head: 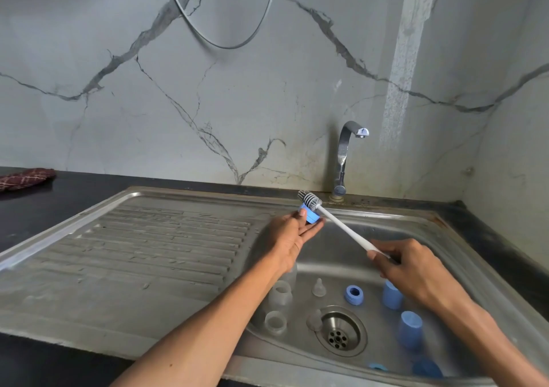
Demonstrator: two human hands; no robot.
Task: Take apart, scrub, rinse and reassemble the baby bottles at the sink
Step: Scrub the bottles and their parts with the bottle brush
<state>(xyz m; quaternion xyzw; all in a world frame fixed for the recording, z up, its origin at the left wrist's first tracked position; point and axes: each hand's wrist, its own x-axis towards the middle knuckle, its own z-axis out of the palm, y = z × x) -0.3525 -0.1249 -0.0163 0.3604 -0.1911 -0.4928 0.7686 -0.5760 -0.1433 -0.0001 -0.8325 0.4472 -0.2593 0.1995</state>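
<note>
— What's over the steel sink (439, 232)?
— Above its basin, the right hand (408, 270) grips a white bottle brush (335, 223) by the handle.
— And the blue collar ring (310, 217)?
— Pinched in the left hand (292, 233), at its fingertips, bristles touching it.

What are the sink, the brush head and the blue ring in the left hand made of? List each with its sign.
Sink: stainless steel, brushed and dull, with grey sheen and pressed drainer ribs.
Brush head: probably silicone or rubber, thick grey fins.
Blue ring: likely plastic, opaque, matte, even colour.
</note>
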